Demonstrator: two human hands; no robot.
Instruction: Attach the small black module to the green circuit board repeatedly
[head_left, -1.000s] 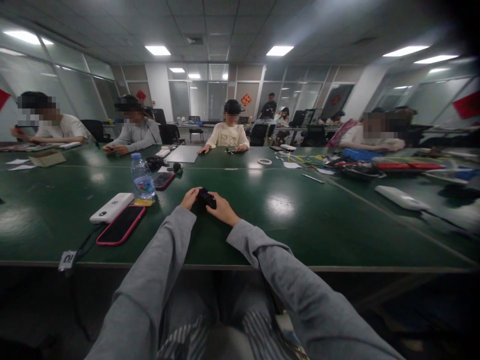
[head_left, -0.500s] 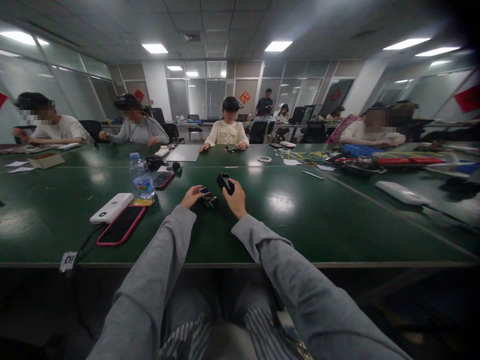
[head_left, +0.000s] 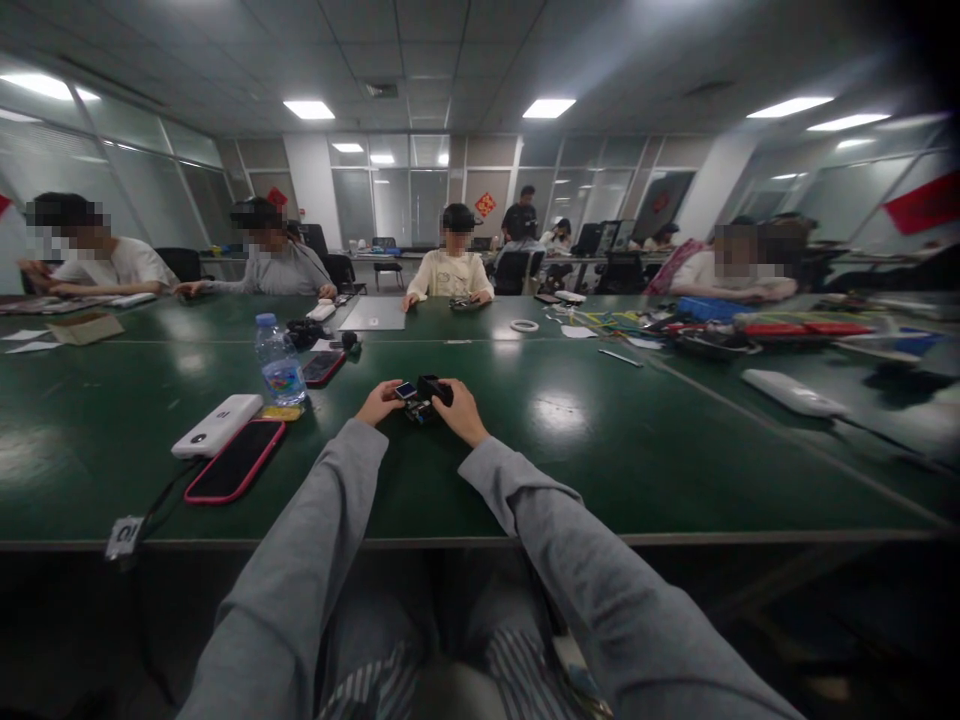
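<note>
The device (head_left: 406,391) is over the near half of the table (head_left: 637,480), in front of the wearer, between the two hands. Its small screen faces up at the far-left end; bare electronic parts show at the near-right end. Its long axis therefore appears to run on a slant, from far left to near right. Whether it rests on the surface or is held just clear of it, I cannot tell from where I stand.

The case (head_left: 433,387), black and box-like, is immediately right of the screen and slightly beyond the bare parts. Contact between case and device cannot be confirmed; any gap is slight. Which way the case's hollow faces is too dark to establish.

Left hand (head_left: 380,402): fingers closed in a pinch at the screen end of the device. Right hand (head_left: 461,412): thumb and fingers gripping the case from its right side. The device lies to the left of the right hand, with the case between; the left hand is the nearer to the screen, the right to the case.

Farther left, well apart from both hands: a bottle (head_left: 280,368), upright; a power bank (head_left: 218,426); and a phone (head_left: 235,462), flat, just beside the power bank.
</note>
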